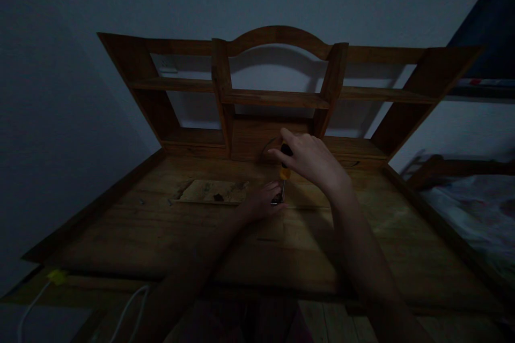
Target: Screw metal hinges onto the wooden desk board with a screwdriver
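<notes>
My right hand [313,156] is wrapped round the top of a screwdriver [285,173] with a black and yellow handle. The screwdriver stands nearly upright, its thin shaft pointing down at a small dark object with a shiny edge [277,199]. Against the wooden desk top, my left hand [262,201] has its fingers closed about that small object. Its kind is too dark and partly covered to make out. Left of my left hand lies a pale, stained board [213,192] with a dark patch on it.
A wooden shelf unit [276,97] with an arched top rises along the back of the desk [386,220]. Two small grey pieces, perhaps screws [141,201], lie at the left. A white cable [134,300] and a yellow item [58,277] are at the near left edge.
</notes>
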Action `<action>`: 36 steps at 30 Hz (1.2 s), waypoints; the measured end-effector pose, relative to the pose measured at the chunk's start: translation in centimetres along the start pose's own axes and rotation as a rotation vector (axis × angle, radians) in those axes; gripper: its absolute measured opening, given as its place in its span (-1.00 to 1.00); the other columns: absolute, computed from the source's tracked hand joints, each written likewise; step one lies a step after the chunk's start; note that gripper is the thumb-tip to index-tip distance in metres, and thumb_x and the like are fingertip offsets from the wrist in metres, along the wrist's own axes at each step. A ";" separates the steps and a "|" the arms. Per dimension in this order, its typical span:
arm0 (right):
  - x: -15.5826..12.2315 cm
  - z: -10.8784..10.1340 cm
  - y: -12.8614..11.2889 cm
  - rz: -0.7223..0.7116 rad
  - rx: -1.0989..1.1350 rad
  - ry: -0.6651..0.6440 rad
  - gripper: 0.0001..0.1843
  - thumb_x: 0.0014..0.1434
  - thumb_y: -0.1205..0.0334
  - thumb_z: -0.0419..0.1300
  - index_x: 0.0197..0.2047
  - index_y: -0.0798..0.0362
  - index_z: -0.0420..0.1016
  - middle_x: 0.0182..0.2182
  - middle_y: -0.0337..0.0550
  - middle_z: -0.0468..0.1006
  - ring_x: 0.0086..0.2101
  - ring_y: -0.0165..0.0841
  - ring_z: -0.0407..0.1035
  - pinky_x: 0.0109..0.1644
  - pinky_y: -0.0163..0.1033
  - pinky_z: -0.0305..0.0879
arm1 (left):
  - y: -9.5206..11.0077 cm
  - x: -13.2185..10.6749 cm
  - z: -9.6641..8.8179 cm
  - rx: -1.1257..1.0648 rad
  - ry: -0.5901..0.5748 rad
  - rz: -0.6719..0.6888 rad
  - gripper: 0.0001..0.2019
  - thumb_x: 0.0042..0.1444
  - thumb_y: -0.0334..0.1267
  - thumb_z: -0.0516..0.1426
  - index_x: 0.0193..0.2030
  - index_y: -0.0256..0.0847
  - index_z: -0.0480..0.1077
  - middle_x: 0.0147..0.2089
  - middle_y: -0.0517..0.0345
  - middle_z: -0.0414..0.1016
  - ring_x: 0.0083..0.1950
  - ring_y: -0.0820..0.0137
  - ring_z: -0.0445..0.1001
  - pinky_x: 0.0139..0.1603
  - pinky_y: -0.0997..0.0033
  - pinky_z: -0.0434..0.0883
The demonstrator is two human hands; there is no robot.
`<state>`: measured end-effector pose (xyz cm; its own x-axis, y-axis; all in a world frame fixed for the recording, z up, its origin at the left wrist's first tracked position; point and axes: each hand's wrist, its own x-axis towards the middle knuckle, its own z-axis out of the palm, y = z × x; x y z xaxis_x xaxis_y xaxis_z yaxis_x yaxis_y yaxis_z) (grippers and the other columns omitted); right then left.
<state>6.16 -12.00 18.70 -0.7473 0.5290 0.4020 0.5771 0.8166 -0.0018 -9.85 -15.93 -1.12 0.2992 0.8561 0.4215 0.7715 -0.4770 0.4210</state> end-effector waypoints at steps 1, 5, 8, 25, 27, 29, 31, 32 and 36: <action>0.0 -0.1 -0.1 0.013 -0.006 -0.001 -0.58 0.37 -0.02 0.00 0.12 0.10 0.31 -0.17 0.05 0.59 -0.16 -0.12 0.47 -0.12 -0.14 0.24 | 0.0 0.0 0.0 -0.001 0.001 0.005 -0.77 0.22 -0.08 0.19 -0.15 -0.18 0.35 -0.06 0.04 0.40 0.01 0.26 0.40 0.05 0.25 0.40; -0.1 -0.3 -0.1 -0.027 0.054 -0.009 -0.63 0.31 0.12 0.04 0.11 0.09 0.31 -0.05 0.05 0.56 -0.11 -0.14 0.45 -0.08 -0.15 0.25 | -0.1 0.0 -0.1 0.010 -0.009 -0.009 -0.77 0.22 -0.07 0.20 -0.16 -0.18 0.36 -0.10 0.05 0.41 -0.02 0.26 0.41 0.02 0.26 0.40; -0.1 -0.1 0.3 -0.061 0.086 0.000 -0.66 0.31 0.17 0.02 0.11 0.09 0.32 -0.04 0.05 0.54 -0.07 -0.16 0.44 -0.04 -0.15 0.25 | -0.2 0.0 0.0 0.014 -0.012 -0.014 -0.76 0.21 -0.05 0.20 -0.16 -0.18 0.37 -0.07 0.04 0.41 0.00 0.24 0.41 0.03 0.24 0.39; 0.3 0.1 2.5 -0.150 0.276 0.013 -0.79 0.35 0.10 0.10 -0.04 0.02 0.35 -0.19 -0.10 0.56 -0.17 -0.25 0.44 -0.12 -0.23 0.24 | 0.4 0.1 -0.5 -0.034 0.016 0.011 -0.74 0.22 -0.03 0.19 -0.19 -0.19 0.36 -0.10 0.03 0.43 0.01 0.24 0.40 0.07 0.26 0.37; 0.2 -0.1 2.5 -0.170 0.307 0.033 -0.80 0.34 0.09 0.12 -0.07 0.02 0.37 -0.20 -0.12 0.56 -0.18 -0.27 0.44 -0.13 -0.25 0.23 | 0.2 0.1 -0.4 -0.028 0.017 0.017 -0.75 0.22 -0.04 0.19 -0.20 -0.20 0.36 -0.11 0.04 0.43 0.00 0.25 0.40 0.07 0.27 0.37; 0.1 -0.6 2.4 -0.186 0.334 0.070 -0.80 0.33 0.09 0.14 -0.09 0.03 0.39 -0.21 -0.14 0.57 -0.21 -0.29 0.44 -0.15 -0.26 0.23 | 0.1 0.1 -0.4 -0.038 0.017 0.015 -0.75 0.22 -0.05 0.20 -0.21 -0.20 0.37 -0.14 0.06 0.43 -0.03 0.27 0.41 0.03 0.30 0.38; -0.1 -1.2 2.5 -0.193 0.356 0.125 -0.78 0.32 0.09 0.16 -0.07 0.04 0.40 -0.21 -0.14 0.57 -0.23 -0.31 0.45 -0.17 -0.27 0.24 | 0.0 0.2 -0.4 -0.059 0.016 0.014 -0.76 0.21 -0.06 0.21 -0.21 -0.20 0.38 -0.16 0.09 0.43 -0.06 0.30 0.41 0.00 0.33 0.38; -0.3 -1.6 2.5 -0.194 0.362 0.158 -0.77 0.32 0.09 0.17 -0.06 0.04 0.41 -0.20 -0.14 0.58 -0.24 -0.32 0.45 -0.18 -0.28 0.24 | 0.0 0.2 -0.4 -0.068 0.017 0.017 -0.77 0.21 -0.07 0.21 -0.22 -0.20 0.39 -0.17 0.09 0.43 -0.06 0.31 0.41 0.01 0.34 0.37; -1.4 -3.5 3.2 -0.145 0.320 0.345 -0.74 0.30 0.05 0.20 -0.07 0.04 0.45 -0.22 -0.16 0.59 -0.30 -0.34 0.45 -0.23 -0.29 0.25 | 0.1 0.1 -0.5 -0.088 0.014 0.008 -0.77 0.22 -0.07 0.21 -0.22 -0.20 0.41 -0.17 0.09 0.43 -0.06 0.32 0.42 -0.01 0.36 0.37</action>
<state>10.21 -10.99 21.36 -0.6289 0.3418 0.6983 0.3045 0.9347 -0.1833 -9.99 -15.97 -0.62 0.2974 0.8494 0.4359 0.7163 -0.5003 0.4863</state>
